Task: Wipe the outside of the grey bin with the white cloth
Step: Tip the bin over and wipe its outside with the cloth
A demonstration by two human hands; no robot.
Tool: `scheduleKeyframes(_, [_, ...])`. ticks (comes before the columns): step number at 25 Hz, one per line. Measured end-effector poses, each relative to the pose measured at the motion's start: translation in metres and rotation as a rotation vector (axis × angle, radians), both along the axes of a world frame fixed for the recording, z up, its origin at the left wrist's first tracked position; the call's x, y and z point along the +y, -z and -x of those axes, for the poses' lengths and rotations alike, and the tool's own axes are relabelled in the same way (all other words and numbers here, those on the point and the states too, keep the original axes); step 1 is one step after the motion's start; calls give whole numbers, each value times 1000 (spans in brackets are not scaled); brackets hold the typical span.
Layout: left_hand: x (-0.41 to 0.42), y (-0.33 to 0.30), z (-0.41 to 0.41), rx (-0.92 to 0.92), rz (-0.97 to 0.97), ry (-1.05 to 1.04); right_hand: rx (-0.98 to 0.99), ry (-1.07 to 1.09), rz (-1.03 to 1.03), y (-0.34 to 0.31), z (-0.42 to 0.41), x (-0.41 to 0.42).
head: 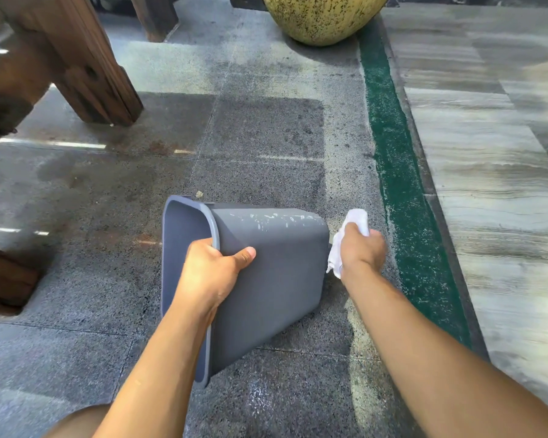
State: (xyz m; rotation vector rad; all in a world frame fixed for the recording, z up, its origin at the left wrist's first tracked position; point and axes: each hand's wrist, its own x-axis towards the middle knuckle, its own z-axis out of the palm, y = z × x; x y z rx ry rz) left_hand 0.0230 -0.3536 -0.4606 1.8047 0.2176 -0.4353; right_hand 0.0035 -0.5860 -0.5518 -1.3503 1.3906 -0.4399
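The grey bin [279,279] lies tipped on its side above the stone floor, its open mouth facing left and its base to the right. White scuff marks streak its upper face. My left hand [212,273] grips the rim, fingers inside, thumb on the outer wall. My right hand [361,248] is closed around the bunched white cloth [356,221] and holds it against the bin's base at the right end. Part of the cloth hangs below my wrist.
A dark wooden post [86,67] slants down at the upper left, with more timber [7,276] at the left edge. A large speckled yellow pot [323,17] stands at the top. A green strip [399,184] and a raised pale stone floor [494,172] run along the right.
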Motion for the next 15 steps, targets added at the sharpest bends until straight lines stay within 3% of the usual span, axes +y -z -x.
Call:
scheduleKeyframes(7, [-1, -19, 2, 75, -40, 54, -247, -368, 9, -100, 2, 1])
scheduleKeyframes(11, [4, -17, 0, 255, 212, 8, -280, -548, 3, -107, 17, 49])
scheduleKeyframes(15, [-2, -23, 3, 259, 331, 7, -307, -639, 99, -107, 14, 97])
